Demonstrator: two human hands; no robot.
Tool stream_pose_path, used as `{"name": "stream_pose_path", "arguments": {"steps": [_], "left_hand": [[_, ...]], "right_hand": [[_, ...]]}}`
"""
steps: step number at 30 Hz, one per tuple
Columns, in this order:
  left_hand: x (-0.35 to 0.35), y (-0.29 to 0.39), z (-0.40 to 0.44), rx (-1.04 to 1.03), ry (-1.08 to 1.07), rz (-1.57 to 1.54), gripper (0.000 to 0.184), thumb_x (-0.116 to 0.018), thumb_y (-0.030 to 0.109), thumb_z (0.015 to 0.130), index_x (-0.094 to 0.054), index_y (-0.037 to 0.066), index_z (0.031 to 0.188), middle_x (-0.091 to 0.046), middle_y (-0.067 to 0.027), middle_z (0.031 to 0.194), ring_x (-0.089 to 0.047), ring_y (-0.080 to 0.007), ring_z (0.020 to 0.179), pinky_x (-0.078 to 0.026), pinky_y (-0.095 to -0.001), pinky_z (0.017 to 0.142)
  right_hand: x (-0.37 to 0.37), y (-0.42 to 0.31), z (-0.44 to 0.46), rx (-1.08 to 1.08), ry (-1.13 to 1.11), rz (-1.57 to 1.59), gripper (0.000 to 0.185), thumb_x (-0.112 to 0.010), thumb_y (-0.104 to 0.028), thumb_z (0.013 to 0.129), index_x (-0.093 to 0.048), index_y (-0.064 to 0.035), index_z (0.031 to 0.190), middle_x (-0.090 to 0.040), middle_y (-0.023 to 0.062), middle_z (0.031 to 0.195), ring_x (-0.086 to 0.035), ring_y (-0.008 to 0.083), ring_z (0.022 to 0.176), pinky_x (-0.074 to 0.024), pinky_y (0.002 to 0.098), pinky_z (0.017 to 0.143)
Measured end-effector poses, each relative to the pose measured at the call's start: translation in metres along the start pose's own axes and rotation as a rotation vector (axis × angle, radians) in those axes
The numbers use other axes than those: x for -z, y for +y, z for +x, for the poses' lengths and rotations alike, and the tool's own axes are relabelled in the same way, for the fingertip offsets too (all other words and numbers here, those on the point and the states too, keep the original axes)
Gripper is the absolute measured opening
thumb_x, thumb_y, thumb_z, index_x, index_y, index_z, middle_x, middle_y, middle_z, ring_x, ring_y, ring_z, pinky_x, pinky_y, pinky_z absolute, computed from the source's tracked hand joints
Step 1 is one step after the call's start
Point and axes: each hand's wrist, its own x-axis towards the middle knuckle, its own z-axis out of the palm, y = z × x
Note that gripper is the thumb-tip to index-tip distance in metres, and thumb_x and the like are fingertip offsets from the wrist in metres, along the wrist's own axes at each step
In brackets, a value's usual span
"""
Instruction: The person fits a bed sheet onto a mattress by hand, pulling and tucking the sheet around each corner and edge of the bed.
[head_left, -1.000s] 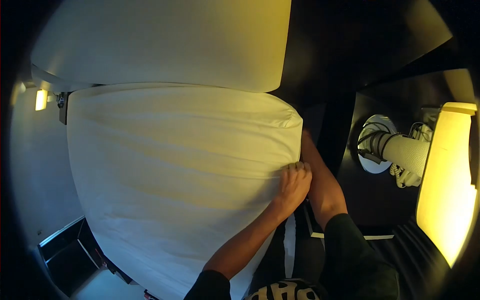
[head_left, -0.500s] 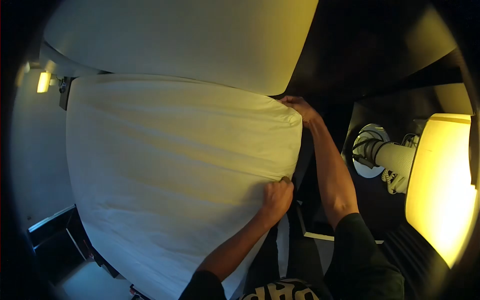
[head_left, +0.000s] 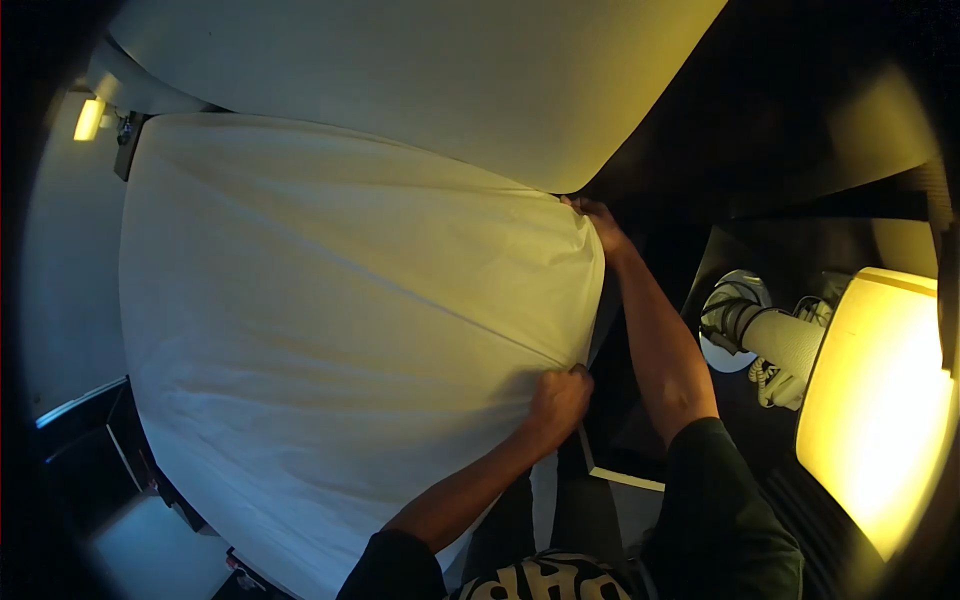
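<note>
A white bed sheet (head_left: 330,260) covers the mattress and fills the middle of the view. My left hand (head_left: 560,405) is closed in a fist on the sheet at the mattress's near right edge, and taut creases run from it toward the far left. At the far right corner, beside the headboard, my right hand (head_left: 600,228) grips the sheet's edge. Its fingertips are partly hidden behind the corner folds.
A pale headboard (head_left: 420,80) rises at the far end of the bed. To the right, a lit lamp (head_left: 880,400) and a coiled-cord telephone (head_left: 780,385) are on a dark nightstand (head_left: 725,415). Another small lamp (head_left: 89,119) glows at the far left.
My left hand has pulled the sheet slightly toward me, and a sharper diagonal crease now crosses it. My right hand stays at the corner. The view has shifted and tilted a little.
</note>
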Motion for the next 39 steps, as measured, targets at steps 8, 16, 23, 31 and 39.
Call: {"name": "stream_pose_path", "arguments": {"steps": [8,16,23,31,39], "left_hand": [[-0.004,-0.002,-0.007,0.018,-0.098,0.062,0.01,-0.064,0.01,0.071,-0.056,0.007,0.067,-0.059,-0.0077,0.056,-0.063,-0.0183,0.054,-0.045,-0.0281,0.046],[-0.011,-0.008,-0.004,0.006,-0.042,-0.069,0.008,-0.059,0.003,0.069,-0.052,0.003,0.065,-0.056,-0.0153,0.053,-0.06,-0.0267,0.048,-0.044,-0.0368,0.043],[-0.012,-0.011,0.002,0.044,-0.163,-0.019,0.006,-0.061,0.008,0.071,-0.06,0.006,0.065,-0.061,-0.0133,0.059,-0.064,-0.0236,0.055,-0.047,-0.0337,0.047],[-0.019,-0.02,0.0,0.013,0.028,-0.069,0.009,-0.058,0.004,0.07,-0.054,0.003,0.062,-0.056,-0.0148,0.052,-0.059,-0.0256,0.047,-0.044,-0.0371,0.041],[-0.026,-0.016,-0.002,0.069,-0.077,-0.028,0.008,-0.06,0.005,0.069,-0.056,0.004,0.062,-0.057,-0.0146,0.053,-0.059,-0.0263,0.048,-0.045,-0.0393,0.044]], "right_hand": [[0.014,0.055,0.011,0.116,-0.071,0.177,0.042,-0.048,-0.028,0.093,-0.047,-0.0035,0.128,-0.052,0.0101,0.125,-0.051,0.0166,0.107,-0.0418,0.0301,0.091],[0.031,0.065,0.024,-0.046,-0.145,-0.133,0.045,-0.046,-0.032,0.093,-0.048,-0.0033,0.127,-0.052,0.0115,0.127,-0.05,0.0222,0.113,-0.0406,0.0321,0.093],[0.028,0.03,0.011,-0.013,-0.039,-0.617,0.042,-0.038,-0.033,0.089,-0.057,-0.0033,0.112,-0.057,0.0165,0.116,-0.053,0.0257,0.102,-0.0406,0.0371,0.088],[0.034,0.034,0.045,0.199,-0.22,-1.08,0.042,-0.043,-0.036,0.087,-0.06,-0.0048,0.11,-0.057,0.0168,0.116,-0.053,0.025,0.103,-0.0405,0.037,0.089],[0.015,-0.006,0.042,-0.074,-0.376,-0.857,0.038,-0.049,-0.029,0.091,-0.054,-0.0066,0.121,-0.053,0.0087,0.125,-0.049,0.0208,0.114,-0.0363,0.0369,0.098]]}}
